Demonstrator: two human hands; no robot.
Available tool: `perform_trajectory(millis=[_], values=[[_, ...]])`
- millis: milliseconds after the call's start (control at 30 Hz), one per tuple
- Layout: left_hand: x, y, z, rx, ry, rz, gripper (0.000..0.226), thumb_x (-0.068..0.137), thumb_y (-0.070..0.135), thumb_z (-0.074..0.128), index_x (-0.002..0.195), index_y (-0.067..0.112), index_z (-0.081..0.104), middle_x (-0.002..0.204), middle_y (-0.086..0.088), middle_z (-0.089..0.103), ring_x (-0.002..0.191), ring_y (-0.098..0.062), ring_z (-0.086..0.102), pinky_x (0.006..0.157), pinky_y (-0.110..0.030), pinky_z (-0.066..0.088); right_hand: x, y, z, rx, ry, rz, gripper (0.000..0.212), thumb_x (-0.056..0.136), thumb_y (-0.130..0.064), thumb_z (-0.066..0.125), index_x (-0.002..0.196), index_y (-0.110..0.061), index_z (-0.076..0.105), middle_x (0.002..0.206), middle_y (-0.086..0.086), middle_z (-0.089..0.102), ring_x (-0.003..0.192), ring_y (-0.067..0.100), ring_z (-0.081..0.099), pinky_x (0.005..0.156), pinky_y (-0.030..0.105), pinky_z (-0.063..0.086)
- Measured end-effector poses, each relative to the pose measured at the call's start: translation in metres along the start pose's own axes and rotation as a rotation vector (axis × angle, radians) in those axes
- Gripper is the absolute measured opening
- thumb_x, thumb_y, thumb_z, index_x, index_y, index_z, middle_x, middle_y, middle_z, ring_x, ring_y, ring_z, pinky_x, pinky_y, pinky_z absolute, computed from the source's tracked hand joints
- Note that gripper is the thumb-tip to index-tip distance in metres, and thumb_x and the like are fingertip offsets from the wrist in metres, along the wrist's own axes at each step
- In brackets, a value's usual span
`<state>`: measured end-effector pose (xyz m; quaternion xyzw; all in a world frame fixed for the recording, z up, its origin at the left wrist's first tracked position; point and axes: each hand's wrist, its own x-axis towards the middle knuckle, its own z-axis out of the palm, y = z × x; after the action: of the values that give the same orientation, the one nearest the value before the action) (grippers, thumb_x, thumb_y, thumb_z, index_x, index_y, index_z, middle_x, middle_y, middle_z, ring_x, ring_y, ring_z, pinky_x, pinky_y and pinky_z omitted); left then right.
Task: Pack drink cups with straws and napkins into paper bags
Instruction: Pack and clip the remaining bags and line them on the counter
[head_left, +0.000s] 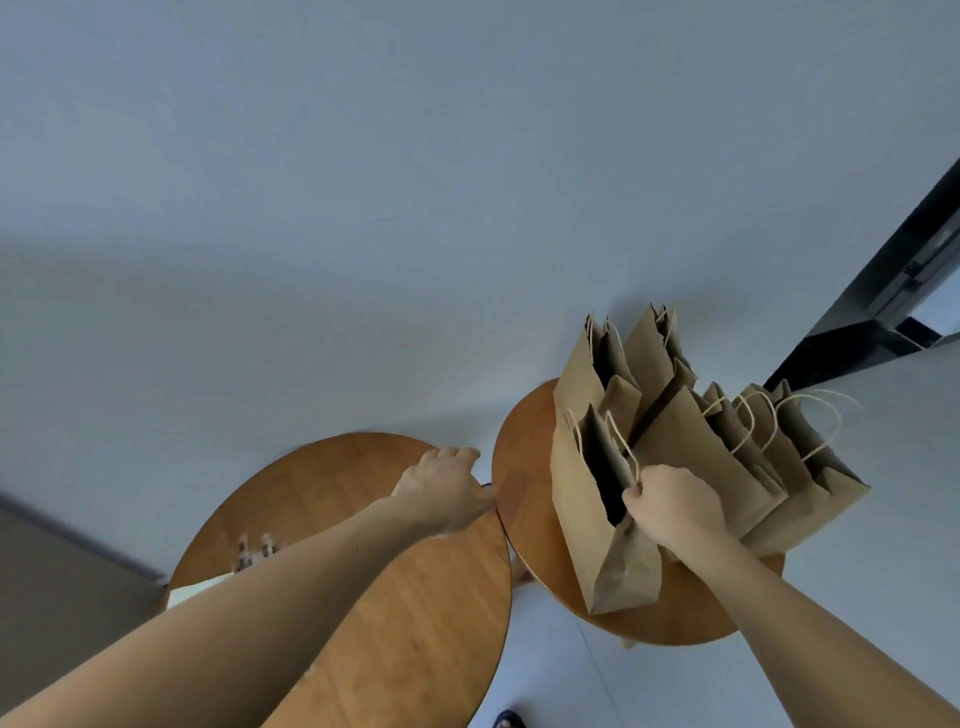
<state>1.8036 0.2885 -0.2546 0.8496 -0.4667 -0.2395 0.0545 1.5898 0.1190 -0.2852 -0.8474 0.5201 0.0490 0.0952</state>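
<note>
Right fingers (644, 480): clenched, pinching the twine handle and near rim of the nearest paper bag (587, 519); my right hand (675, 501) sits at its mouth.
Left fingers (457, 456): curled at the far edge of the large round table (415, 597); I cannot tell whether my left hand (444, 488) grasps anything.
Bags: the nearest one stands upright and open on the small round table (524, 499); the other paper bags (727, 457) crowd behind and to its right, touching it, mouths up.
Step, my guess: drawing one bag clear of the cluster for filling.
Doing it well: lift a little rather than drag, so the neighbours don't topple; keep rim and handle together so the thin paper doesn't tear; set it down with the mouth spread.
Cups, straws, napkins: none plainly seen; blurred small things (254, 551) and a white patch (192, 592) lie beside my left forearm, too smeared to name.
Surface: two round wooden tops, edges just beside each other.
Room: pale grey floor (363, 208); dark frame (883, 291) at upper right; a shoe toe (506, 719) at the bottom edge.
</note>
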Motion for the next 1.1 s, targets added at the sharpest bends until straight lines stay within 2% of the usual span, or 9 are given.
perform_trajectory(millis=[167, 267, 400, 567, 700, 767, 833, 967, 1100], values=[[-0.034, -0.047, 0.004, -0.154, -0.05, -0.069, 0.073, 0.088, 0.065, 0.049, 0.145, 0.02, 0.039, 0.134, -0.004, 0.056, 0.112, -0.022, 0.059, 0.087, -0.034, 0.051, -0.039, -0.077, -0.004, -0.028, 0.025, -0.161, 0.032, 0.096, -0.04, 0.051, 0.067, -0.028, 0.045, 0.066, -0.008, 0.055, 0.057, 0.003, 0.05, 0.046, 0.017, 0.026], [-0.055, -0.084, 0.009, -0.266, -0.066, -0.132, 0.076, 0.083, 0.073, 0.047, 0.138, 0.021, 0.044, 0.113, 0.0, 0.063, 0.09, -0.017, 0.066, 0.08, -0.037, 0.058, -0.06, -0.13, 0.003, -0.026, 0.033, -0.239, 0.036, 0.094, -0.036, 0.051, 0.062, -0.026, 0.041, 0.061, -0.008, 0.052, 0.053, 0.003, 0.048, 0.043, 0.018, 0.027], [-0.076, -0.129, 0.018, -0.341, -0.093, -0.201, 0.095, 0.077, 0.084, 0.037, 0.144, 0.016, 0.039, 0.128, -0.005, 0.06, 0.106, -0.024, 0.061, 0.09, -0.04, 0.053, -0.089, -0.194, 0.024, -0.017, 0.031, -0.32, 0.039, 0.093, -0.031, 0.052, 0.058, -0.026, 0.035, 0.054, -0.008, 0.044, 0.044, 0.004, 0.04, 0.039, 0.02, 0.021], [-0.092, -0.172, 0.04, -0.416, -0.108, -0.316, 0.099, 0.068, 0.085, 0.038, 0.14, 0.017, 0.043, 0.135, -0.007, 0.056, 0.111, -0.026, 0.058, 0.081, -0.034, 0.048, -0.117, -0.25, 0.062, -0.011, 0.008, -0.396, 0.032, 0.092, -0.033, 0.053, 0.064, -0.023, 0.04, 0.053, -0.012, 0.036, 0.043, 0.002, 0.033, 0.039, 0.017, 0.018], [-0.098, -0.197, 0.055, -0.448, -0.112, -0.385, 0.072, 0.076, 0.069, 0.048, 0.123, 0.015, 0.052, 0.111, -0.006, 0.062, 0.088, -0.021, 0.058, 0.068, -0.032, 0.049, -0.127, -0.269, 0.086, 0.001, -0.061, -0.393, 0.025, 0.092, -0.034, 0.053, 0.07, -0.025, 0.046, 0.056, -0.013, 0.036, 0.048, 0.004, 0.035, 0.04, 0.017, 0.02], [-0.1, -0.209, 0.063, -0.493, -0.103, -0.429, 0.044, 0.082, 0.055, 0.054, 0.099, 0.015, 0.058, 0.087, -0.003, 0.062, 0.074, -0.019, 0.063, 0.071, -0.034, 0.058, -0.127, -0.27, 0.096, 0.012, -0.11, -0.387, 0.027, 0.093, -0.035, 0.053, 0.068, -0.026, 0.045, 0.058, -0.013, 0.04, 0.049, 0.004, 0.039, 0.042, 0.016, 0.021], [-0.103, -0.217, 0.069, -0.525, -0.097, -0.488, 0.032, 0.082, 0.048, 0.057, 0.09, 0.017, 0.061, 0.079, -0.003, 0.064, 0.068, -0.018, 0.067, 0.077, -0.036, 0.06, -0.122, -0.267, 0.103, 0.052, -0.173, -0.365, 0.03, 0.092, -0.036, 0.055, 0.065, -0.028, 0.045, 0.06, -0.012, 0.047, 0.051, 0.003, 0.045, 0.042, 0.014, 0.023], [-0.104, -0.22, 0.078, -0.497, -0.104, -0.555, 0.031, 0.082, 0.049, 0.059, 0.095, 0.021, 0.06, 0.083, 0.0, 0.066, 0.075, -0.017, 0.071, 0.075, -0.032, 0.062, -0.106, -0.263, 0.108, 0.099, -0.324, -0.344, 0.021, 0.09, -0.04, 0.057, 0.073, -0.031, 0.048, 0.068, -0.01, 0.057, 0.057, 0.004, 0.055, 0.044, 0.015, 0.029], [-0.092, -0.209, 0.082, -0.489, -0.069, -0.58, 0.044, 0.082, 0.059, 0.055, 0.104, 0.021, 0.056, 0.086, 0.0, 0.066, 0.077, -0.018, 0.07, 0.077, -0.035, 0.062, -0.092, -0.267, 0.112, 0.092, -0.341, -0.389, 0.025, 0.094, -0.046, 0.051, 0.078, -0.028, 0.049, 0.07, -0.01, 0.057, 0.06, 0.007, 0.055, 0.045, 0.019, 0.03]])
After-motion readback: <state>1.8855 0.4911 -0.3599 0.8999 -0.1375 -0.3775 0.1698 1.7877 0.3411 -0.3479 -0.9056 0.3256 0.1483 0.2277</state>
